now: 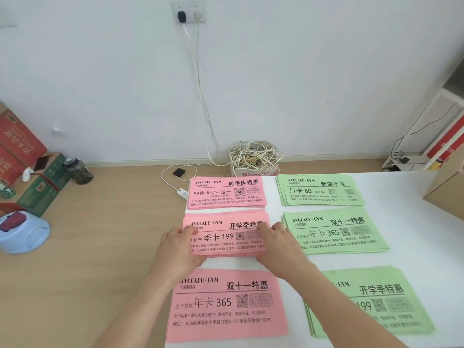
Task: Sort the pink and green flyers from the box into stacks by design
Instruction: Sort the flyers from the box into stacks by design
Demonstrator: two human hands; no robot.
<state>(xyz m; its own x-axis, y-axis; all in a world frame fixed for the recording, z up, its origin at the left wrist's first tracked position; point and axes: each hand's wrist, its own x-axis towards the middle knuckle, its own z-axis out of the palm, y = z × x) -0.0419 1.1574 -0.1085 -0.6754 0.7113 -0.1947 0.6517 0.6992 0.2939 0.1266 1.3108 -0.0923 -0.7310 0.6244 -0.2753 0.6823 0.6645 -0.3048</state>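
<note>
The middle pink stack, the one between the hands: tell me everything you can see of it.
The middle pink stack is a thick pile of pink paper flyers with black print: "AVOCADO·GYM", a Chinese headline, "季卡 199" and a QR code. It lies flat on the white table, second in the pink column, edges fairly even. The left hand grips its left end, the right hand its right end.
</note>
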